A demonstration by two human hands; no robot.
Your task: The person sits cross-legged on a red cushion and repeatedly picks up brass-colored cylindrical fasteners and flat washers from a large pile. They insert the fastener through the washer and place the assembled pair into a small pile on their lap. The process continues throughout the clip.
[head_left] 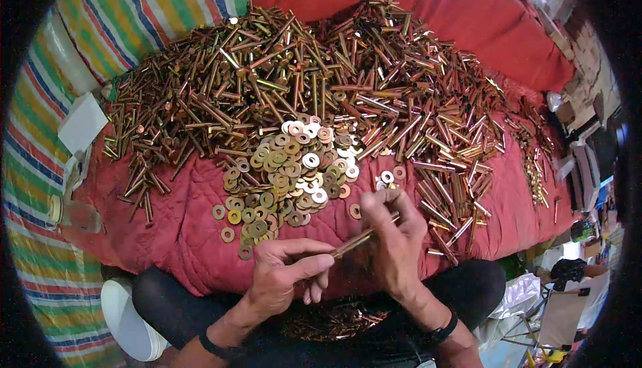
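Note:
A slim brassy bolt [352,241] spans the gap between my two hands, over the near edge of the red cloth. My left hand [279,276] pinches its left end between thumb and forefinger. Curled around its other end are the fingers of my right hand [396,244], which partly hide it. Just beyond my hands lies a heap of flat round washers [284,167], gold and silver in colour. Behind it on the left rises a large pile of long bolts [221,90]. Thin metal sleeves [428,124] are heaped on the right.
The padded red cloth [180,214] lies under the piles. More metal parts [334,321] lie low between my knees. A white stool [127,321] stands at lower left, beside striped sheeting [50,268]. A clear cup [83,216] sits at the left edge.

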